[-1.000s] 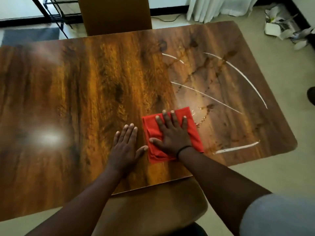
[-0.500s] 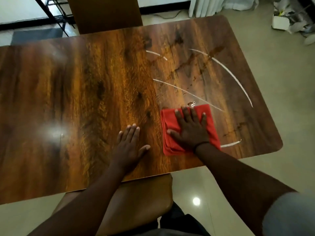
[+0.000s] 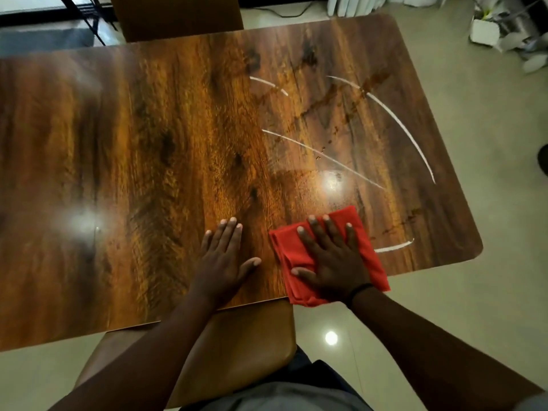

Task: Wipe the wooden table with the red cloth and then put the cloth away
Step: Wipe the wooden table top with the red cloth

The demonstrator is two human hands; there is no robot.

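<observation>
- A brown chair (image 3: 178,13) is standing at the far side, another brown seat (image 3: 237,345) sitting near me.
- Pale glossy floor (image 3: 489,307) is reflecting a ceiling light.
- White curtains (image 3: 350,4) are hanging far right.

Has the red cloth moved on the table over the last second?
Yes. The red cloth under the right hand has slid toward the near edge of the wooden table and now overhangs it, farther from the white streaks.

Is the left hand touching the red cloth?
Apart. The head view shows bare table between the left hand's thumb and the cloth, which lies under the right hand.
</observation>
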